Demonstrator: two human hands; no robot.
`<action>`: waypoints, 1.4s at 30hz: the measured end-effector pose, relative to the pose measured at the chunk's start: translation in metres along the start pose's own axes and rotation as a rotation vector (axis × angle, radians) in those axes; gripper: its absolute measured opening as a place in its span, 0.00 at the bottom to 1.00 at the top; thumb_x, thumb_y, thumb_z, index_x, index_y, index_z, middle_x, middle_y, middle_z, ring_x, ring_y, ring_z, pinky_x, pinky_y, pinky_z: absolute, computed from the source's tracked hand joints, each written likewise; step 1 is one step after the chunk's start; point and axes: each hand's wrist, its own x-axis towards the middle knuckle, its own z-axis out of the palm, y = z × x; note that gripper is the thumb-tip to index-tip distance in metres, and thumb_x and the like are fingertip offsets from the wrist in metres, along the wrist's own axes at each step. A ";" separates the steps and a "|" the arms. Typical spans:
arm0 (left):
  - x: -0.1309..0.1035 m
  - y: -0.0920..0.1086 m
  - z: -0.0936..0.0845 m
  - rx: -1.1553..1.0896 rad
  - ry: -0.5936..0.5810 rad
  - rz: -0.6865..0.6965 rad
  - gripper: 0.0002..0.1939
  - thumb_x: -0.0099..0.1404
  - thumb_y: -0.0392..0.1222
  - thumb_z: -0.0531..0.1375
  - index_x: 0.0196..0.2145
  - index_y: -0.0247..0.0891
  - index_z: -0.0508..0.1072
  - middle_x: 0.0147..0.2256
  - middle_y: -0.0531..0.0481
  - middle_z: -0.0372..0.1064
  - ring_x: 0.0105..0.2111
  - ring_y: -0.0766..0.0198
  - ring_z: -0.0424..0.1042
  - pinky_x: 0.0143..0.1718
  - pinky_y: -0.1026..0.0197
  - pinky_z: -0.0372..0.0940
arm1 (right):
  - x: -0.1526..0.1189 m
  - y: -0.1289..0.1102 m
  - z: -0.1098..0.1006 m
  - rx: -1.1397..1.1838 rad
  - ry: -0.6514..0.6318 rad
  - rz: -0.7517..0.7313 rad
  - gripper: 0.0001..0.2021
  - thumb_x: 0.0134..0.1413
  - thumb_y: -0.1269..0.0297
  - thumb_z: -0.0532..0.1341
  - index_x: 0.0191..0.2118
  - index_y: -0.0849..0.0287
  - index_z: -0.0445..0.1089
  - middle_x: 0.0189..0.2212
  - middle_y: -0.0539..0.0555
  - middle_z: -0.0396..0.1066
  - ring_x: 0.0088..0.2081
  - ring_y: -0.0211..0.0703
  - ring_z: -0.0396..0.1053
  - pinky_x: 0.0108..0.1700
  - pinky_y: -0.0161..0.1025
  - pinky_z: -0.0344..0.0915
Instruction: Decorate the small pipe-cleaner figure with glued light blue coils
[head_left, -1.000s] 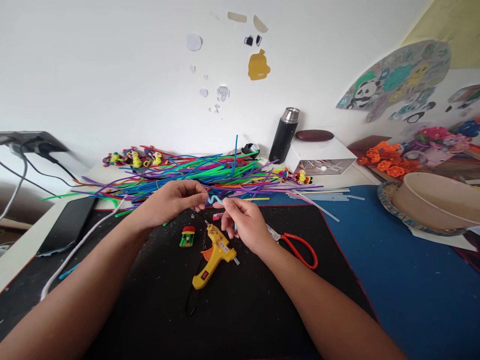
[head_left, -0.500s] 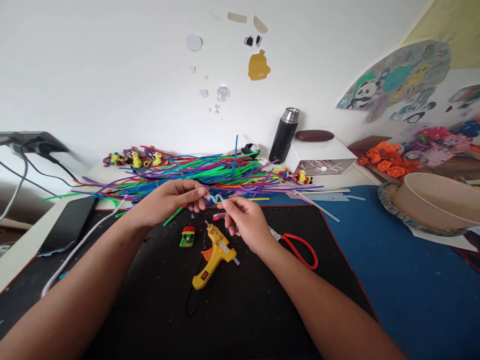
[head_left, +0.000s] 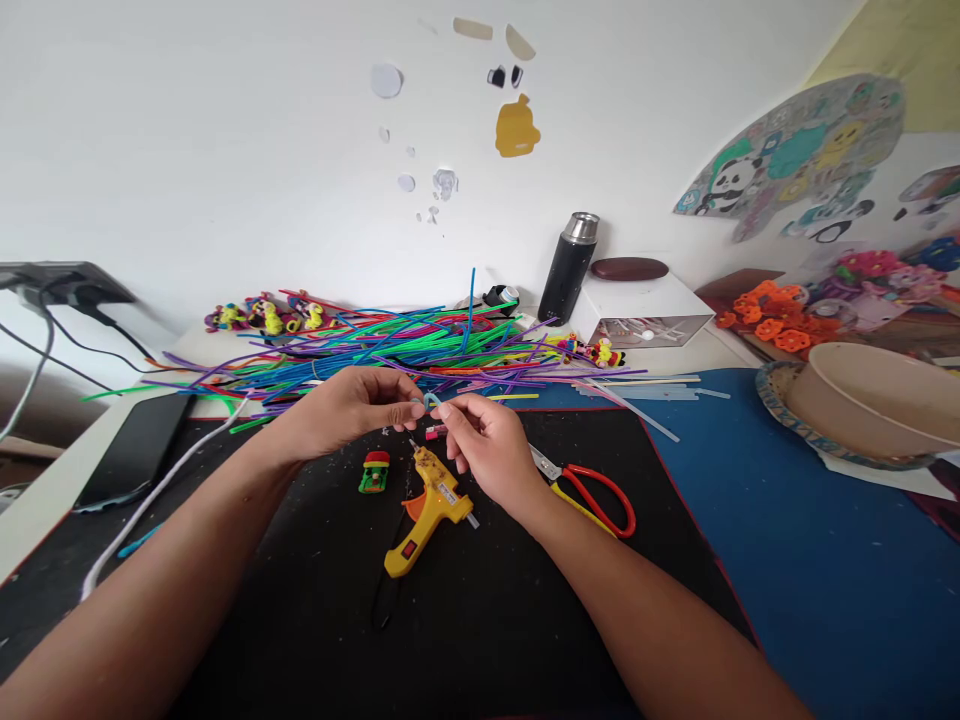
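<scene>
A short light-blue pipe cleaner point(head_left: 432, 399) arches between my two hands, pinched at both sides. My left hand point(head_left: 367, 405) has thumb and fingers closed on one end of it. The other end sits between the thumb and fingers of my right hand point(head_left: 487, 435). Just below them a yellow glue gun point(head_left: 431, 510) lies on the black mat, its nozzle pointing up toward my hands. Left of the gun is a small green, yellow and red piece point(head_left: 374, 472). Scissors with red and yellow handles point(head_left: 600, 495) lie beside my right wrist, partly covered by it.
A pile of colourful pipe cleaners point(head_left: 405, 345) spreads along the back. Behind it stand a black flask point(head_left: 568, 270) and a white box point(head_left: 652, 310). A phone point(head_left: 135, 450) and white cable point(head_left: 165, 495) lie left. Glue sticks point(head_left: 645, 415) and a beige bowl point(head_left: 885, 400) are right.
My hands have come closer together, and the light-blue pipe cleaner, wavy before, now bends into a small arch. More of the scissors shows beside my right wrist.
</scene>
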 end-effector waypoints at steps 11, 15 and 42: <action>0.003 0.004 0.007 -0.023 0.079 -0.025 0.20 0.60 0.59 0.72 0.31 0.38 0.77 0.26 0.52 0.74 0.28 0.62 0.70 0.33 0.61 0.66 | 0.002 -0.001 0.000 0.074 -0.022 0.006 0.17 0.67 0.47 0.62 0.38 0.58 0.74 0.21 0.46 0.69 0.17 0.33 0.62 0.21 0.33 0.58; 0.004 -0.001 0.006 -0.081 0.081 -0.040 0.18 0.60 0.56 0.72 0.32 0.38 0.77 0.26 0.52 0.73 0.28 0.63 0.71 0.33 0.62 0.66 | 0.003 0.000 -0.001 0.103 -0.028 -0.003 0.19 0.66 0.45 0.61 0.38 0.58 0.74 0.20 0.45 0.68 0.16 0.33 0.62 0.21 0.33 0.58; 0.007 -0.005 0.014 -0.169 0.066 -0.060 0.19 0.59 0.57 0.73 0.32 0.38 0.78 0.27 0.50 0.73 0.28 0.62 0.71 0.32 0.61 0.69 | 0.001 0.005 0.001 0.065 -0.048 0.039 0.18 0.67 0.46 0.62 0.38 0.58 0.76 0.20 0.44 0.67 0.17 0.34 0.63 0.22 0.33 0.60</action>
